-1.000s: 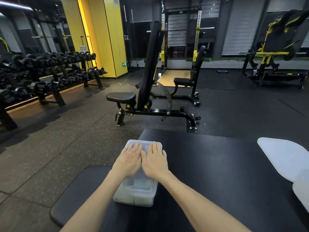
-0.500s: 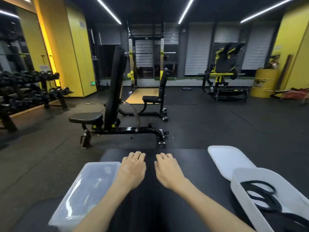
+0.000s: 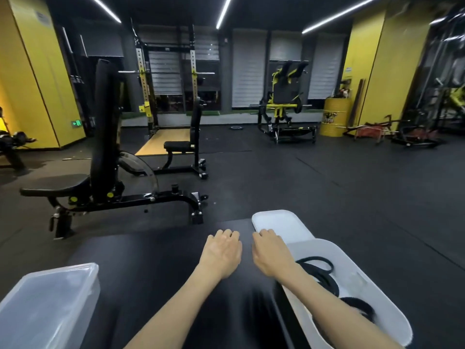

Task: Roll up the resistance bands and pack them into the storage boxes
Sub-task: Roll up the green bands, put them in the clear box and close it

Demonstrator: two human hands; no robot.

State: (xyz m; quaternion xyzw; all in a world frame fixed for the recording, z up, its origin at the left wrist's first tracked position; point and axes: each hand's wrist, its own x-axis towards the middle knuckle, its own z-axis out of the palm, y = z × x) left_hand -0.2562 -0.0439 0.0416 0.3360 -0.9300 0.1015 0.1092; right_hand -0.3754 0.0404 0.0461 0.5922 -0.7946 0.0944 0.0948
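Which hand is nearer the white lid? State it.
Right. The right hand reaches the white lid at its near edge; the left hand sits apart over the black pad.

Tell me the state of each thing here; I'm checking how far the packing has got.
Left storage box: lid on.
Right storage box: open.
Resistance bands: loosely looped inside the right storage box.
Loose lid: off, lying flat.
Left hand: empty, palm down.
Right hand: empty, fingertips at the loose lid.
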